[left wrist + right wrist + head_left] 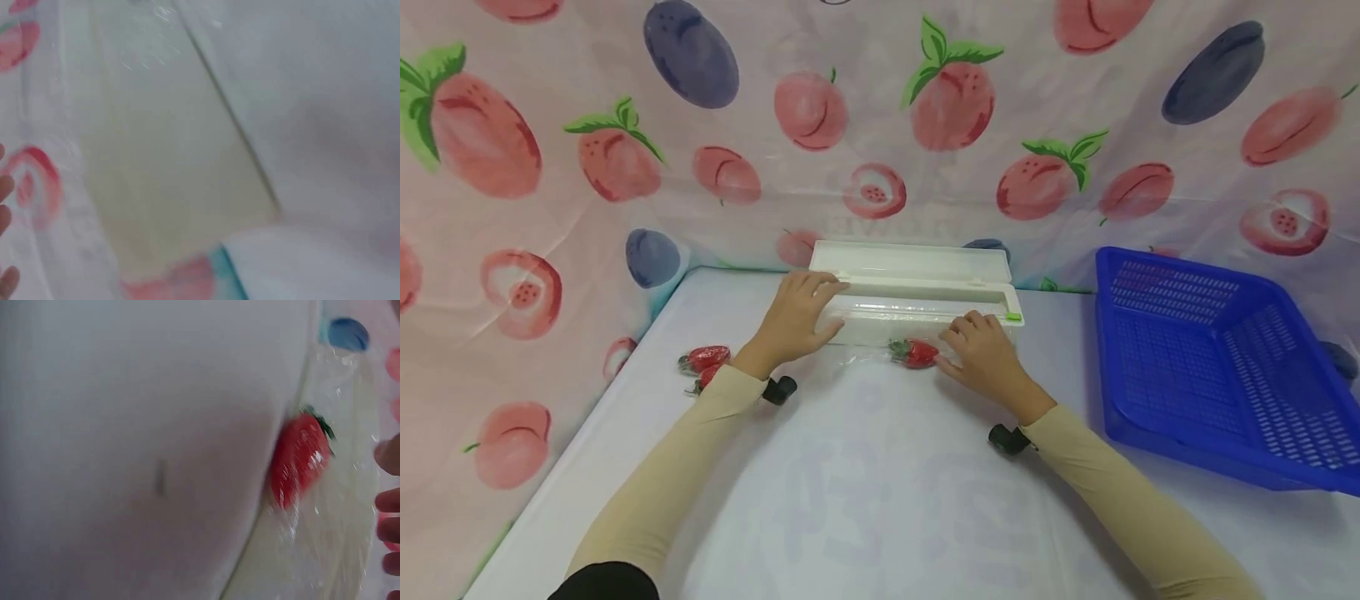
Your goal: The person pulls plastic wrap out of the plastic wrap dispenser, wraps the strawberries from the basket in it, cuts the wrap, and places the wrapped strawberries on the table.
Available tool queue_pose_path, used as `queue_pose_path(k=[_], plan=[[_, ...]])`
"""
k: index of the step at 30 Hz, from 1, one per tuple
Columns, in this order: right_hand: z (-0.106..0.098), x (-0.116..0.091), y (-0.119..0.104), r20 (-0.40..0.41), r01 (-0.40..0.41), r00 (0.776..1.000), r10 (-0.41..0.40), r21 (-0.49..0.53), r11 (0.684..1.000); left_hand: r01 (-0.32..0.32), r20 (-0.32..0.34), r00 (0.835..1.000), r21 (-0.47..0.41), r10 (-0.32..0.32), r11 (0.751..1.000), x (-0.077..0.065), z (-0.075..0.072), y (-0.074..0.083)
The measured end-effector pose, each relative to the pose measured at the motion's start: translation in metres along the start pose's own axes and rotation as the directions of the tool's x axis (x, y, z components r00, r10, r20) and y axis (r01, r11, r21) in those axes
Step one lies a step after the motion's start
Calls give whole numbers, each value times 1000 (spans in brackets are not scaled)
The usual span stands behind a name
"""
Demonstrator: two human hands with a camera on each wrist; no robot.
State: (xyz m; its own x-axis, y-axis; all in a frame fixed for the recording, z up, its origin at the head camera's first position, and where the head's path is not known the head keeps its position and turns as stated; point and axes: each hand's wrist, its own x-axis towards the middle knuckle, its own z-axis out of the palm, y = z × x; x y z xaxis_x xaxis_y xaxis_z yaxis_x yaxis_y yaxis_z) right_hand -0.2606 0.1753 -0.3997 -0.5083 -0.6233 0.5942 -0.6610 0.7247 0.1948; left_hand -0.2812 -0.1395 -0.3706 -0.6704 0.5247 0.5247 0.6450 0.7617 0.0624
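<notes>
A white cling film dispenser (917,289) stands at the back of the table, its lid (917,260) raised. Clear plastic film (312,550) comes down over its front and covers a red strawberry (917,353) with green leaves, lying close before the box. My left hand (793,317) is at the dispenser's left end, fingers extended over it and thumb apart. The right hand (985,354) is beside the strawberry at the right front, with loosely bent fingers by the box edge. In the right wrist view the fingertips (390,501) show spread apart beside the film.
Two more red strawberries (706,358) lie left of the left forearm, one partly hidden by the sleeve. A blue plastic basket (1187,446) stands at the right. Behind the white table (880,492) hangs a fruit-print cloth (865,50).
</notes>
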Motion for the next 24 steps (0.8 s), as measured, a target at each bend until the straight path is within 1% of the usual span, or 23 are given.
queue_pose_path(k=[2, 3, 4, 5, 6, 7, 8, 9, 11, 12, 13, 14, 17, 20, 23, 24], plan=[[3, 2, -6, 81, 83, 993, -80, -35, 996, -85, -75, 993, 46, 88, 995, 7, -2, 15], [5, 4, -8, 123, 108, 987, -101, -44, 993, -119, -92, 988, 66, 125, 991, 9, -3, 23], [6, 5, -10, 161, 124, 980, -115, -47, 991, -152, -89, 983, 84, 159, 985, 12, -3, 32], [7, 7, -11, 193, 137, 973, -125, -51, 989, -183, -61, 980, 103, 190, 978, 14, -1, 40], [7, 8, -12, 223, 147, 966, -130, -58, 987, -213, -9, 976, 121, 216, 969, 17, 0, 48], [9, 10, -12, 246, 151, 960, -131, -64, 987, -243, 63, 970, 134, 236, 961, 19, 3, 55], [10, 11, -13, 263, 153, 956, -131, -63, 986, -269, 149, 957, 145, 248, 952, 20, 6, 62], [11, 13, -13, 275, 156, 952, -133, -64, 986, -292, 239, 938, 154, 251, 944, 22, 11, 67], [14, 16, -13, 291, 165, 946, -139, -66, 984, -318, 393, 889, 167, 233, 933, 25, 20, 75], [16, 17, -13, 297, 168, 945, -140, -69, 983, -324, 451, 866, 177, 216, 929, 27, 25, 78], [16, 18, -12, 302, 169, 943, -141, -68, 983, -325, 494, 847, 186, 198, 927, 29, 29, 80], [17, 18, -12, 304, 170, 942, -142, -66, 983, -327, 525, 831, 197, 182, 924, 31, 33, 82], [19, 20, -13, 312, 154, 941, -132, -46, 987, -313, 580, 802, 204, 144, 928, 32, 39, 83], [18, 20, -15, 332, 130, 936, -115, -24, 991, -299, 612, 780, 182, 130, 937, 30, 39, 83], [15, 17, -16, 361, 121, 926, -110, -8, 993, -297, 627, 767, 157, 137, 942, 26, 37, 85], [13, 16, -17, 368, 123, 923, -112, -5, 992, -301, 627, 766, 153, 143, 941, 24, 36, 86]])
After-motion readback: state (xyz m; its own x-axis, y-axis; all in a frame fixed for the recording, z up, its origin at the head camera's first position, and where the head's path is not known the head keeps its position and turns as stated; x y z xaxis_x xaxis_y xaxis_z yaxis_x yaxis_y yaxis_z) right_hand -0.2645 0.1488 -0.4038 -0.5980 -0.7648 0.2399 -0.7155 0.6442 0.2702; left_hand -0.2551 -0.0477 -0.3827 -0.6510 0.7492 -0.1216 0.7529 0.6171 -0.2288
